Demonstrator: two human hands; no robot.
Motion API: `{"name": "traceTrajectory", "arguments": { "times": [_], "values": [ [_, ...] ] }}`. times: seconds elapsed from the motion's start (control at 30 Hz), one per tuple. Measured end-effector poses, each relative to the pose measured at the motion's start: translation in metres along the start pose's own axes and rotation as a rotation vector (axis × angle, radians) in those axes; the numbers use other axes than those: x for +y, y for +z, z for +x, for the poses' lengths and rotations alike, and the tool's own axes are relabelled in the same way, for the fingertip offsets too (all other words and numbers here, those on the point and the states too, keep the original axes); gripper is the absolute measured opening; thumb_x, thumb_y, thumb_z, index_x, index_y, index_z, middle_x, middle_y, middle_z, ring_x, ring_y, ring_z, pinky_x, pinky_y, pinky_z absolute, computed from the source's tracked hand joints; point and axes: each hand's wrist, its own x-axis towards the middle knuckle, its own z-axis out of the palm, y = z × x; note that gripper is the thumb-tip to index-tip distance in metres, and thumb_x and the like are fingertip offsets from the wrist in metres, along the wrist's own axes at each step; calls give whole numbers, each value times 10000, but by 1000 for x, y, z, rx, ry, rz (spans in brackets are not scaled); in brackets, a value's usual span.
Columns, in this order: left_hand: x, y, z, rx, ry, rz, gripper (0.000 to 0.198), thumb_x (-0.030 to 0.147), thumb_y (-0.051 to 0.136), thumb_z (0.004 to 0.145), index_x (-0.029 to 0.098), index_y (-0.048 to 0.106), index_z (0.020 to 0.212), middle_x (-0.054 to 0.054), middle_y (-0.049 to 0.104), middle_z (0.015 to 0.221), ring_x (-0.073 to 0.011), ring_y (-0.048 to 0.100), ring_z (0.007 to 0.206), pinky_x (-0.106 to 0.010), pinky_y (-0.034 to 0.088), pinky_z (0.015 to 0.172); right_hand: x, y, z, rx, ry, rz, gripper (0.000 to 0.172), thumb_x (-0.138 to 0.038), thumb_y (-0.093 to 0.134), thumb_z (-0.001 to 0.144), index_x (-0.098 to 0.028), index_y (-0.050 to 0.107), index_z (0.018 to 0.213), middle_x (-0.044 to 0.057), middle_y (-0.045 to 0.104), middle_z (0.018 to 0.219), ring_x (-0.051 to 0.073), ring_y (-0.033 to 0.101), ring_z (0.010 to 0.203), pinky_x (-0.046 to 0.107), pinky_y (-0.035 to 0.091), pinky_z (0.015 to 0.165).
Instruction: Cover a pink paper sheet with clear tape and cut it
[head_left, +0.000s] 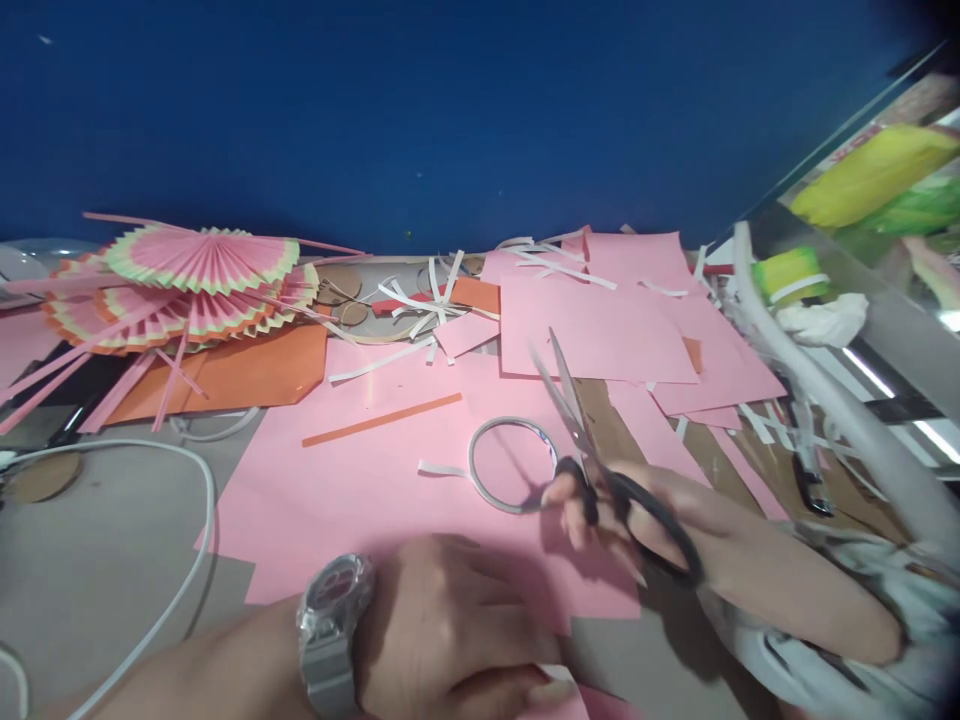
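Note:
My right hand (pixel 675 515) grips black-handled scissors (pixel 576 425) by the finger loops, the blades slightly apart and pointing up and away. Just left of it, a thin roll of white tape (pixel 474 475) lies on a large pink paper sheet (pixel 337 510), its loose end sticking out to the left. At the bottom edge, my left hand (pixel 450 635), with a watch (pixel 334 625) on its wrist, has its fingers curled and pinches a pink paper piece (pixel 559 705) with a white strip on it. Part of that piece is out of frame.
Pleated pink paper fans (pixel 210 265) lie back left on orange paper (pixel 225 375). An orange strip (pixel 382 420) rests on the pink sheet. White strips (pixel 431 310) and pink sheets (pixel 592 320) are scattered at the back. A white cable (pixel 208 500) curves at left; a blue wall (pixel 450 120) stands behind.

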Motion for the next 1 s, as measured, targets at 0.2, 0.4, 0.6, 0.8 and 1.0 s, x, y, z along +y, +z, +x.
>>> {"name": "traceTrajectory", "arguments": {
  "times": [0.2, 0.4, 0.6, 0.8, 1.0],
  "values": [
    [0, -3, -1, 101, -296, 10, 84, 172, 457, 845, 193, 538, 849, 18, 541, 649, -108, 455, 576, -228, 372, 583, 20, -12, 8, 598, 12, -1024, 203, -320, 479, 855, -233, 571, 1012, 45, 656, 965, 237, 608, 837, 366, 447, 720],
    [0, -5, 3, 245, -545, 23, 225, 291, 388, 920, 192, 466, 734, 59, 393, 603, -80, 338, 531, -201, 305, 514, 23, -15, 11, 634, -125, -1292, 192, -275, 476, 871, -187, 562, 1018, 70, 643, 949, 251, 554, 863, 373, 424, 732],
    [0, -5, 6, 247, -590, 15, 269, 332, 401, 914, 194, 443, 687, 67, 352, 582, -79, 305, 522, -204, 275, 497, 19, -12, 10, 656, -145, -1332, 231, -292, 482, 873, -179, 552, 1062, 82, 627, 1028, 269, 518, 930, 391, 410, 772],
    [-1, -5, 5, 238, -605, -1, 264, 329, 398, 917, 193, 453, 698, 69, 361, 588, -76, 310, 526, -199, 278, 509, 19, -10, 11, 652, -138, -1355, 313, -329, 500, 859, -173, 519, 1130, 83, 591, 1102, 273, 493, 958, 409, 401, 804],
    [-1, -6, 5, 236, -601, -22, 239, 323, 404, 919, 193, 466, 729, 69, 366, 599, -74, 317, 538, -196, 278, 513, 20, -7, 11, 679, -105, -1399, 367, -350, 534, 834, -179, 491, 1156, 80, 560, 1148, 278, 484, 971, 415, 394, 818]
  ]
}}
